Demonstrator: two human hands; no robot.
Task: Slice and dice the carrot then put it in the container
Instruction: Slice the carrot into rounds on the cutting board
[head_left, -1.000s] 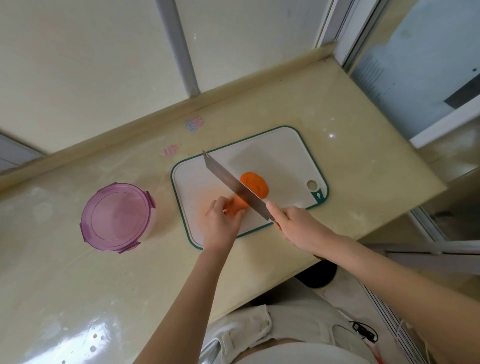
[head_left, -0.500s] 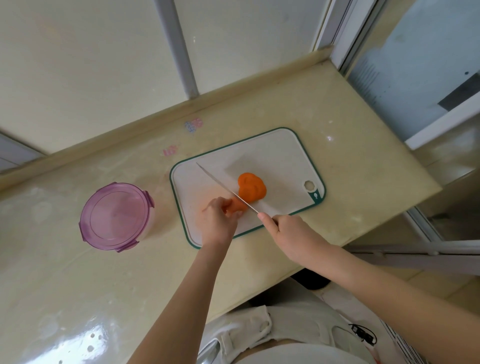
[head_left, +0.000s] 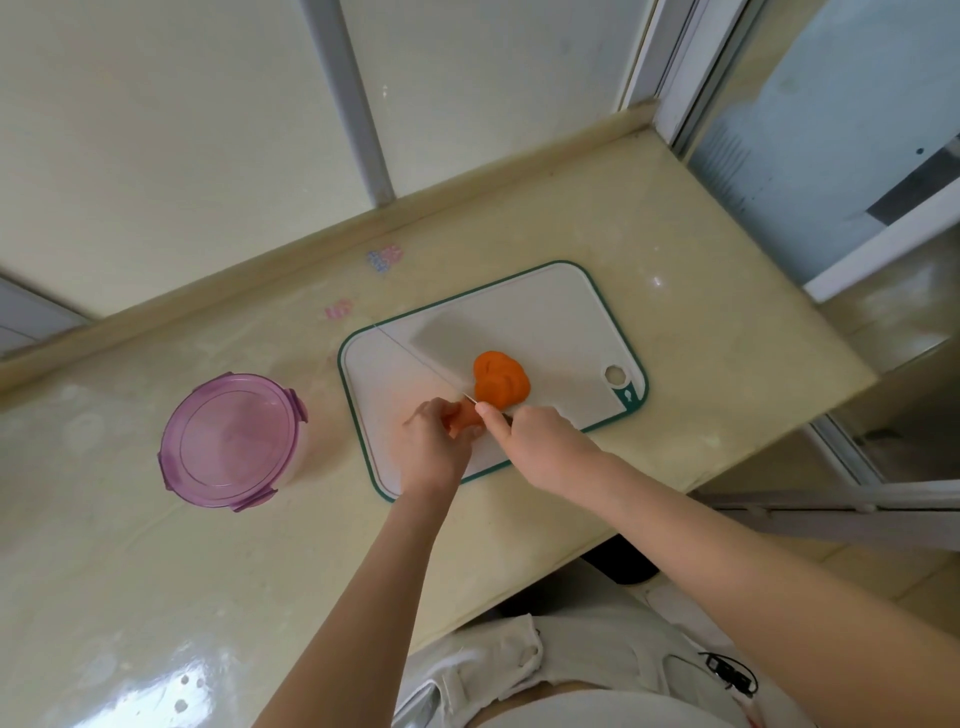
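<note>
Right now the carrot lies on the white, green-rimmed cutting board, at its near edge, with only a short orange stub showing. The left hand grips that stub, fingers curled over it from the left. The right hand is wrapped around the handle of the knife, its index finger stretched forward along the top of the blade. The blade is seen almost edge-on – a thin line running from the board's far left corner down to the carrot – and it meets the stub just beside the left fingertips. Immediately to the right of the blade sits a small heap of carrot slices, overlapping one another.

Well to the left of the board, on the beige countertop, stands the container, its purple clip-on lid closed. Two small stickers (one bluish-pink, one pink) are stuck to the counter beyond the board – their writing is too small to read. A tiny white mark on the board's green corner, near its hanging hole, is likewise illegible.
</note>
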